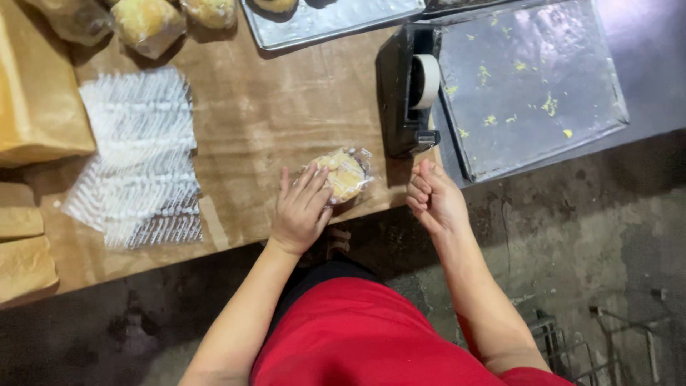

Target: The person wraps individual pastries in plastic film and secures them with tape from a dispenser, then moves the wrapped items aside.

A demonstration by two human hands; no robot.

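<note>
Down at the table's near edge, the person's left hand lies flat, fingers spread, pressing on one round yellow bun wrapped in a clear plastic bag, which rests on the brown paper-covered table just left of the dispenser. The right hand is half-curled, its fingertips pinched together right below the cutter end of one black desktop tape dispenser; whether a strip of tape sits between the fingers cannot be told. The dispenser carries one pale roll of tape.

Left of the hands, one stack of clear, white-printed plastic bags lies fanned on the table, well apart from the bun. Three more bagged yellow buns sit at the far left edge of the table, partly cut off by the frame. Two flat metal baking trays show: one to the right of the dispenser, scattered with yellow crumbs, and another at the top edge holding one partly visible bun. Three tan paper-wrapped blocks line the left border. The person wears a red garment, and the grey concrete floor shows below.
</note>
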